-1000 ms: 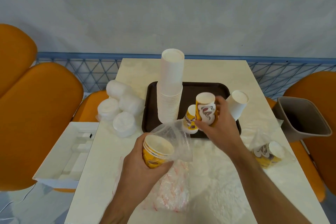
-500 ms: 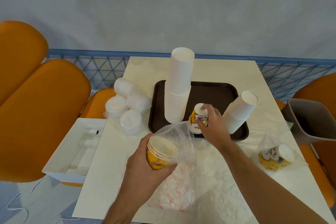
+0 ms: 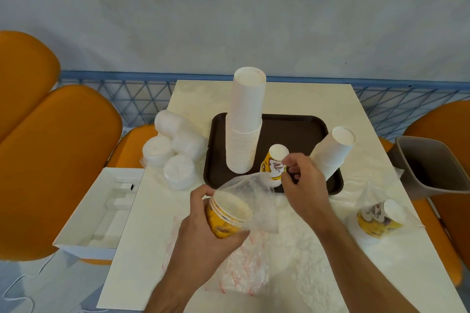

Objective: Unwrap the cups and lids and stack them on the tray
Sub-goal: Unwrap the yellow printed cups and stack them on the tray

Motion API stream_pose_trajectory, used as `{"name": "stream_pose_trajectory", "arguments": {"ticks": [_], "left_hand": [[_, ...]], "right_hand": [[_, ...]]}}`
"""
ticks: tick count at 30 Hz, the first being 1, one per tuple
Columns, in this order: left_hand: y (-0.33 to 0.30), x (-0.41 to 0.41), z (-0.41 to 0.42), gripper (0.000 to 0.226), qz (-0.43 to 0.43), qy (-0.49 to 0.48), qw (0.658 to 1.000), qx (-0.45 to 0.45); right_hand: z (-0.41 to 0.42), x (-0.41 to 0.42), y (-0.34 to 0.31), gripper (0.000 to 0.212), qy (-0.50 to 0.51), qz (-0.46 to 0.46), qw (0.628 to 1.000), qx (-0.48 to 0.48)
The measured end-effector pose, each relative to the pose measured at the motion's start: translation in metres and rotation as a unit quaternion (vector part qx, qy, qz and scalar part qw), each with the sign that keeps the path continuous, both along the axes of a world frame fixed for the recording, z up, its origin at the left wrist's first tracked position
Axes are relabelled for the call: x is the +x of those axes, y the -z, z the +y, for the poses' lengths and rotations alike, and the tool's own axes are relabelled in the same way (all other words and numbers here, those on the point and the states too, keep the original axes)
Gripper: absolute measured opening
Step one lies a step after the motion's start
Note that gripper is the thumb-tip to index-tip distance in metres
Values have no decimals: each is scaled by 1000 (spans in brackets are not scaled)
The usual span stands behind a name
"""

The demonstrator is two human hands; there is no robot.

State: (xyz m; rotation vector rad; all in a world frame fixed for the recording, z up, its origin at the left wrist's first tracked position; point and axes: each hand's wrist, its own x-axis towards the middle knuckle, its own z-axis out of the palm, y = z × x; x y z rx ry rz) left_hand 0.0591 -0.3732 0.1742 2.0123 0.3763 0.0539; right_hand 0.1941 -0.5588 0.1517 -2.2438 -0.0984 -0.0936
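Fingers (image 3: 288,160) of your right hand (image 3: 305,185) curl loosely, touching the upside-down yellow cups (image 3: 276,165) on the tray (image 3: 300,126). Left hand (image 3: 203,231) grips the yellow cup stack (image 3: 227,215), mouth up-right, bag (image 3: 251,190) just right of it. Right hand's nearer, so reach near-left w/ it for the next cup.

Two bare forearms are seen entering from the lower edge of the frame, one at lower centre and one at lower right. No sleeve, watch, ring or glove is worn on either. The left hand (image 3: 201,231) is shown from the back, with knuckles and thumb visible. The right hand (image 3: 305,185) is also shown from the back, its wrist and long forearm running to the lower right corner. Short nails are visible.
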Motion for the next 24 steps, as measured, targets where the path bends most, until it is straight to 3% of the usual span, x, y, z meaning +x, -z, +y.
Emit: {"name": "stream_pose_trajectory", "arguments": {"ticks": [3,6,12,20,24], "left_hand": [[-1,2,-2,93,9,5,1000,11],[-4,4,-5,92,17,11,1000,21],[-10,6,-12,88,41,13,998,36],[-17,5,-19,80,20,43,998,38],[-20,4,-24,72,30,71,996,44]], "right_hand": [[-2,-24,-22,26,-39,37,992,112],[-3,-40,-37,29,-95,38,984,148],[-10,-49,-56,26,-179,4,976,123],[-11,-52,-61,9,-307,147,935,96],[-10,-56,-66,20,-336,191,920,64]]}}
